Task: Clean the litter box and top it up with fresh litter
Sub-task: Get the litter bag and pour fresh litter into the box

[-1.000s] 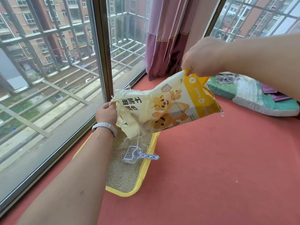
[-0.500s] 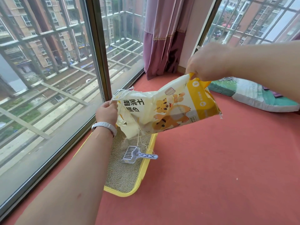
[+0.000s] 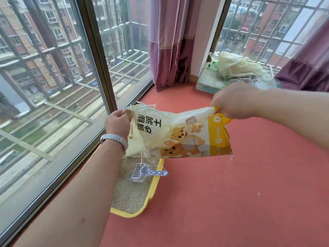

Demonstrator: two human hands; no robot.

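We cannot see the far end of the litter box [image 3: 154,188]: the litter bag [image 3: 178,134] hangs in front of it, and our left forearm covers its left wall. Whether anything is falling from the bag's frayed mouth is hard to make out; only loose threads dangle there. The small print on the bag is too blurred to read.

Compared with a second ago, the bag sits flatter and lower, its top edge stretched nearly level between our hands, and the view has tipped up, so a pale crumpled sack [image 3: 236,65] on a cushion [image 3: 210,82] at the far right window now shows.

The bag is cream with a yellow band at the right end, cartoon animals and large dark characters. Our left hand [image 3: 117,122] pinches the torn corner by the window; our right hand [image 3: 229,102] grips the yellow corner. The bag hangs in the air just over the far part of the yellow-rimmed box, which sits on the red floor [image 3: 231,202] beside the window and holds grey-beige litter. A grey scoop [image 3: 142,172] lies on the litter, its handle resting over the right rim.
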